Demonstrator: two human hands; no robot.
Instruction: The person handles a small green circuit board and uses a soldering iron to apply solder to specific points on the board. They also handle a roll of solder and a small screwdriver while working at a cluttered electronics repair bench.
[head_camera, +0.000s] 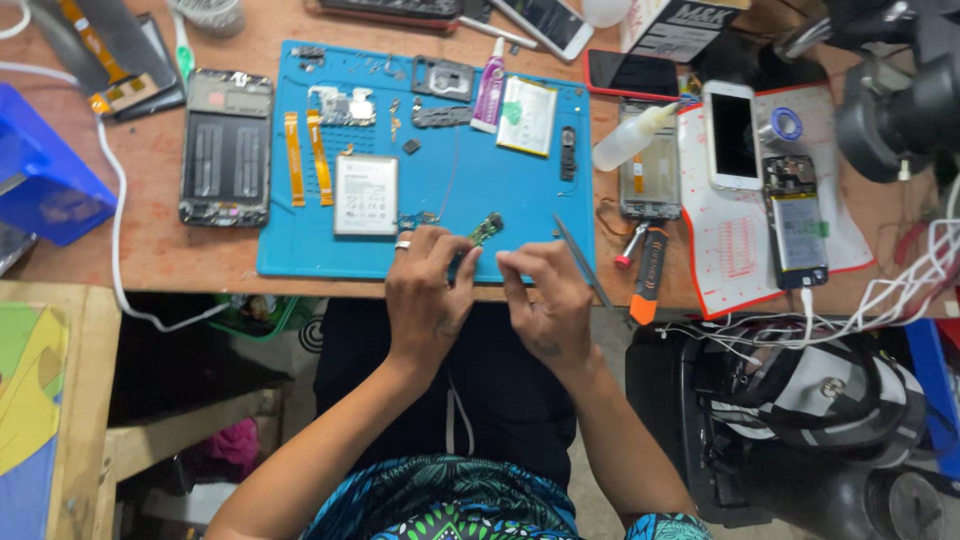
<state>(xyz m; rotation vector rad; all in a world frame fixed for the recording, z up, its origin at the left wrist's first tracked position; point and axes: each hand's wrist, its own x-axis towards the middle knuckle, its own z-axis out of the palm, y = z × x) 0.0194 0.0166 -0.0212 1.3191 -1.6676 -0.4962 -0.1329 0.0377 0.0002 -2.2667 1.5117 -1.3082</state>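
Both hands work at the near edge of a blue repair mat (470, 190). My left hand (428, 290), with a ring on one finger, pinches a small green circuit board (487, 228) that sticks up between the fingers. My right hand (545, 295) is beside it, fingertips close to the same board, and holds thin metal tweezers (580, 255) that slant along its outer side. On the mat lie a white phone battery (366, 195), two orange flex cables (306, 155) and several small phone parts.
An opened phone frame (226, 147) lies left of the mat. To the right are a squeeze bottle (630, 138), an orange-handled screwdriver (645, 280), a white phone (732, 135), an opened phone (797, 220) and tangled white cables (880, 295). A blue bin (40, 170) stands far left.
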